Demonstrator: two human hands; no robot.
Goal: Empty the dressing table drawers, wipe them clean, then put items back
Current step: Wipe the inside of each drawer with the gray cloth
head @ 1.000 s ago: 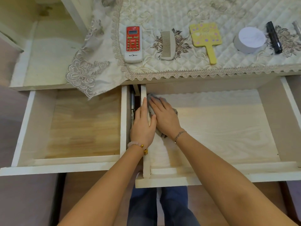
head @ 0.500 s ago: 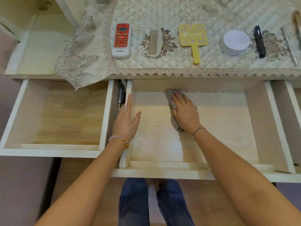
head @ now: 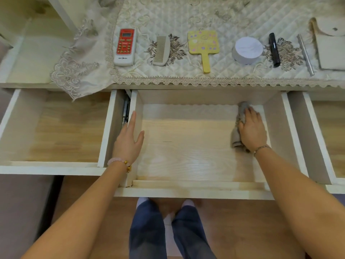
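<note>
- Middle drawer [head: 186, 193]: pulled out from the desk [head: 33, 58]. A grey cloth [head: 236, 135] lies bunched on its floor, near the back right corner.
- Right hand [head: 252, 129]: fingers spread flat on top of the cloth, pressing it to the drawer floor. The grip is open, not clasped round the cloth.
- Left hand [head: 128, 141]: rests on the top edge of the middle drawer's left wall, fingers straight, thumb hanging inside. The grip is open and holds nothing.
- Left drawer [head: 56, 169] and right drawer [head: 332, 137]: both pulled out, wooden floors showing.
- Desk top, on the quilted cover [head: 186, 15], in a row from the left: remote [head: 125, 46], comb [head: 162, 51], yellow hand mirror [head: 203, 43], white round jar [head: 247, 50], black tube [head: 274, 50], metal rod [head: 305, 55], pouch [head: 330, 45].
</note>
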